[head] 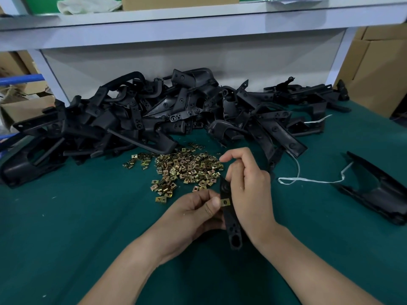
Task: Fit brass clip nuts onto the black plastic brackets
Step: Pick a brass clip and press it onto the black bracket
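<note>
A big heap of black plastic brackets [136, 119] lies at the back of the green table [66, 216], mostly on the left. Just in front of it is a pile of small brass clip nuts [187, 170]. Nearer to me, the left hand [193, 213] pinches one clip nut [225, 202] with its thumb and fingers. This nut sits on the edge of a long black bracket [233, 231]. The right hand [250, 188] has its fingers curled round that bracket and holds it just above the table. Farther right lies a white string [308, 180], then one more black bracket [378, 191] by itself.
</note>
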A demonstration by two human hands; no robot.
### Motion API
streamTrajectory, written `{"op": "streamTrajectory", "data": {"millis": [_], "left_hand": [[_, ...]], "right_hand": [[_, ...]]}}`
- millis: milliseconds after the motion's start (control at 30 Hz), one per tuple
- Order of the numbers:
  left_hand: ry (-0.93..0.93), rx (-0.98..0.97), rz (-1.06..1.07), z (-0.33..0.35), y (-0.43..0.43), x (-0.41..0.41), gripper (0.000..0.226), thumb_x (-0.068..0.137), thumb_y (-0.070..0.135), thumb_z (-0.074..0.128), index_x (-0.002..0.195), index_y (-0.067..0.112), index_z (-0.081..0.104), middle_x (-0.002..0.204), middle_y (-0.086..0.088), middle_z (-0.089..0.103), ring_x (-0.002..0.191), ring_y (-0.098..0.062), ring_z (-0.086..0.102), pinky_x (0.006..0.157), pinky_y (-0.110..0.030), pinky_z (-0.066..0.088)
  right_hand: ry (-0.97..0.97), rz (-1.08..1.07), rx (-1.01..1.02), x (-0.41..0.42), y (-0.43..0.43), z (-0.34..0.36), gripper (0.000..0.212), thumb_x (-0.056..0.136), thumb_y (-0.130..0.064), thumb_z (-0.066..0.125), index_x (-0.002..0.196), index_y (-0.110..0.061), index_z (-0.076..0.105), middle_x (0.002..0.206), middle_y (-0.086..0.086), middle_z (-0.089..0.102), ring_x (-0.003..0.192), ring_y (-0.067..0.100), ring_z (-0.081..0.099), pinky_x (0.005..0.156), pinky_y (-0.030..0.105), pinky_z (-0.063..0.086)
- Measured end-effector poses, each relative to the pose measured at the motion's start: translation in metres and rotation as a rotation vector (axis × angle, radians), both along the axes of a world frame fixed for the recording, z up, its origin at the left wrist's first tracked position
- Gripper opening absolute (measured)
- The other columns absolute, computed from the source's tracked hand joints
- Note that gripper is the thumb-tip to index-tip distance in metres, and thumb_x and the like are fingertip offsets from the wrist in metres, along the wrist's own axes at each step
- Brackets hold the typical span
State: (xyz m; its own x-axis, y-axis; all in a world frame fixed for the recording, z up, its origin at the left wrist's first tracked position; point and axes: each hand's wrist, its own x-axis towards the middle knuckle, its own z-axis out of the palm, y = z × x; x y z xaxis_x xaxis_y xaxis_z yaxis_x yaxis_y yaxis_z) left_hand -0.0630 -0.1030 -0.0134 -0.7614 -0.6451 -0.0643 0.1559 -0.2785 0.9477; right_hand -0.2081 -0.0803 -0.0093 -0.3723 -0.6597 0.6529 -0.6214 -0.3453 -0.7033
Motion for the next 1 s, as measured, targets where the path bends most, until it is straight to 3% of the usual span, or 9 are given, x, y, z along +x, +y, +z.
{"op": "streamTrajectory", "data": {"millis": [133,367,467,600,767,800,867,933,1000], "left_hand": [[-0.026,0.003,0.005,0.002,0.001,-0.001,0.03,0.093,0.022,0.052,0.106,-0.005,0.057,0.097,-0.015,0.068,0.093,-0.024,0.066,0.092,-0.038,0.056],[-0.037,-0.036,0.019,0.005,0.003,-0.002,0.052,0.094,0.022,0.049,0.119,-0.023,0.042,0.104,-0.022,0.064,0.098,-0.028,0.063,0.093,-0.038,0.055],[-0.05,-0.048,0.017,0.004,0.003,-0.001,0.047,0.093,0.024,0.051,0.112,-0.018,0.046,0.097,-0.016,0.067,0.091,-0.021,0.066,0.086,-0.033,0.058],[-0.068,-0.093,0.059,0.0,0.003,-0.003,0.023,0.093,0.029,0.054,0.093,0.006,0.054,0.083,-0.004,0.069,0.08,-0.013,0.067,0.077,-0.026,0.056],[-0.061,-0.084,0.126,0.002,0.005,-0.004,0.025,0.095,0.03,0.053,0.1,0.008,0.062,0.089,-0.006,0.071,0.083,-0.015,0.068,0.076,-0.027,0.057],[-0.086,-0.136,0.169,0.002,0.008,-0.004,0.027,0.096,0.033,0.052,0.103,0.01,0.063,0.091,-0.004,0.071,0.084,-0.014,0.068,0.076,-0.026,0.057],[-0.219,-0.42,0.313,-0.001,0.016,-0.005,0.029,0.1,0.05,0.048,0.111,0.029,0.064,0.097,0.01,0.072,0.091,-0.005,0.067,0.079,-0.02,0.053],[-0.401,-0.748,0.362,-0.003,0.024,-0.008,0.04,0.095,0.068,0.043,0.127,0.046,0.05,0.111,0.028,0.064,0.106,0.007,0.059,0.086,-0.013,0.047],[-0.57,-0.958,0.341,-0.006,0.028,-0.013,0.057,0.086,0.079,0.04,0.137,0.055,0.029,0.116,0.047,0.048,0.112,0.02,0.042,0.094,-0.006,0.036]], "right_hand": [[0.012,0.034,-0.002,0.001,0.0,0.0,0.024,0.099,-0.026,0.031,0.1,-0.037,0.053,0.062,0.006,0.047,0.051,0.024,0.044,0.048,0.038,0.036],[-0.011,0.026,-0.001,0.003,-0.001,-0.001,0.023,0.1,-0.029,0.03,0.102,-0.036,0.052,0.066,0.003,0.047,0.051,0.024,0.044,0.049,0.038,0.037],[-0.012,0.012,-0.015,0.004,0.001,0.0,0.023,0.099,-0.028,0.03,0.101,-0.036,0.051,0.058,0.004,0.044,0.05,0.023,0.043,0.048,0.039,0.036],[0.004,-0.095,-0.035,0.004,0.002,-0.001,0.029,0.1,-0.026,0.029,0.103,-0.022,0.057,0.054,0.006,0.049,0.046,0.02,0.047,0.045,0.04,0.041],[0.034,-0.24,-0.043,0.002,0.001,-0.003,0.036,0.1,-0.022,0.029,0.102,-0.01,0.062,0.052,0.003,0.055,0.043,0.019,0.052,0.044,0.043,0.046],[0.042,-0.265,-0.026,0.0,0.001,-0.003,0.037,0.099,-0.023,0.029,0.102,-0.01,0.063,0.052,0.003,0.055,0.043,0.02,0.053,0.044,0.043,0.047],[0.044,-0.317,0.011,-0.004,0.001,-0.003,0.038,0.098,-0.026,0.027,0.103,-0.013,0.063,0.053,0.003,0.057,0.045,0.023,0.053,0.047,0.043,0.047],[0.012,-0.348,0.042,-0.007,0.0,-0.003,0.039,0.097,-0.03,0.027,0.103,-0.016,0.062,0.056,0.003,0.06,0.05,0.028,0.056,0.052,0.044,0.048],[-0.024,-0.348,0.061,-0.009,-0.002,-0.003,0.04,0.095,-0.034,0.026,0.103,-0.018,0.061,0.058,0.003,0.061,0.054,0.03,0.059,0.055,0.046,0.049]]}}
